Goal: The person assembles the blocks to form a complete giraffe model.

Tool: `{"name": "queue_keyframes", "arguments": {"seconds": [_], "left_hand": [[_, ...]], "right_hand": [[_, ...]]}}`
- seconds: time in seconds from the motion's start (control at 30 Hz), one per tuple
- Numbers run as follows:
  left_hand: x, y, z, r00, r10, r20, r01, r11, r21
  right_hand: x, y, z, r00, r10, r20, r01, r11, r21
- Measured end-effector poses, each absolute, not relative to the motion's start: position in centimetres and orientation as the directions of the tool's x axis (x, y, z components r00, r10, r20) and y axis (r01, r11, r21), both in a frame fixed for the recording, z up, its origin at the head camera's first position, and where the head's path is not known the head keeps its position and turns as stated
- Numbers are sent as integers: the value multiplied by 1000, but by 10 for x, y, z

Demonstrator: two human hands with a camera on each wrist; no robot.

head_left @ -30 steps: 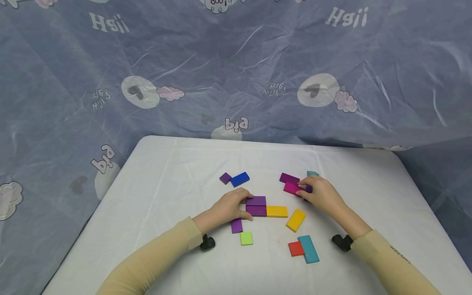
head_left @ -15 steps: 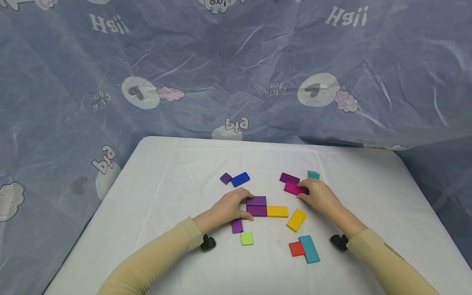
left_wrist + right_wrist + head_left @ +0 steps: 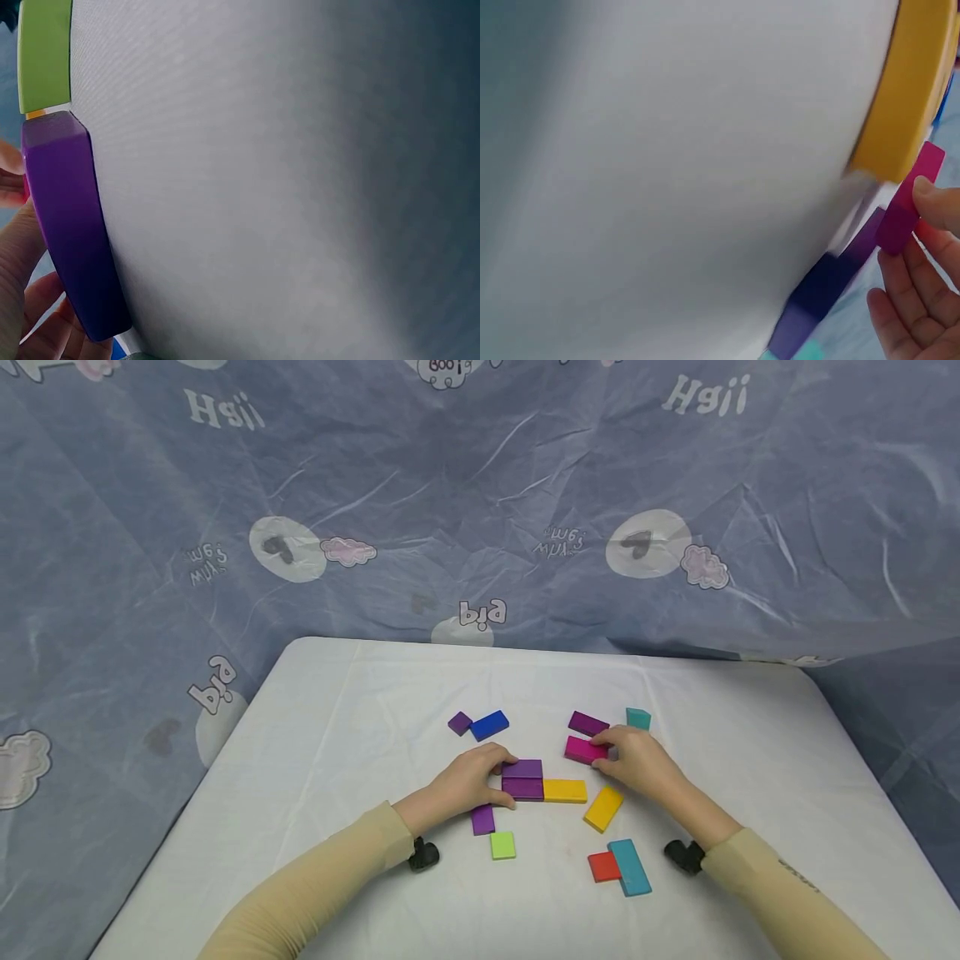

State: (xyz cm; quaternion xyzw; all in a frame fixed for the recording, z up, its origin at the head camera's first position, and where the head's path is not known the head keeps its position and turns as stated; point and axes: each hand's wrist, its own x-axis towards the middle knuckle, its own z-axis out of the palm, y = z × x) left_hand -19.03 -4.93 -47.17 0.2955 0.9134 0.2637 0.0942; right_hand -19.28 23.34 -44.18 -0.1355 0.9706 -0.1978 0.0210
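In the head view my right hand pinches a magenta block between thumb and fingers, close over the white table. The right wrist view shows the thumb on that magenta block. Just behind it lies a dark purple block. My left hand holds the left end of two purple blocks set edge to edge, thumb at the near side and a finger at the far side. A yellow block adjoins their right end. Another purple block looms large in the left wrist view, overlapping the left fingers.
A tilted yellow block lies near the right hand. Closer to the person are a lime square, a red block and a teal block. A small purple block, a blue block and a turquoise block sit farther back.
My right hand has taken hold of the magenta block and drawn it left, apart from the dark purple block. The turquoise block shows more fully. My left hand stays in place.
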Motion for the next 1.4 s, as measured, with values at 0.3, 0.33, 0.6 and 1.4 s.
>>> {"name": "queue_keyframes", "arguments": {"seconds": [0.3, 0.33, 0.6, 1.4], "left_hand": [[-190, -49, -470, -807, 589, -24, 489, 692, 531], [-190, -48, -470, -808, 588, -27, 487, 694, 530], [-190, -48, -471, -809, 586, -33, 485, 699, 526], [-190, -49, -472, -810, 585, -27, 487, 698, 525]], "right_hand": [[-188, 212, -439, -922, -387, -8, -350, 841, -413], [-188, 211, -439, -918, -396, -11, -357, 838, -413], [-187, 210, -444, -912, -410, -9, -374, 840, -393], [-170, 209, -446, -860, -498, -112, -427, 823, -375]]}}
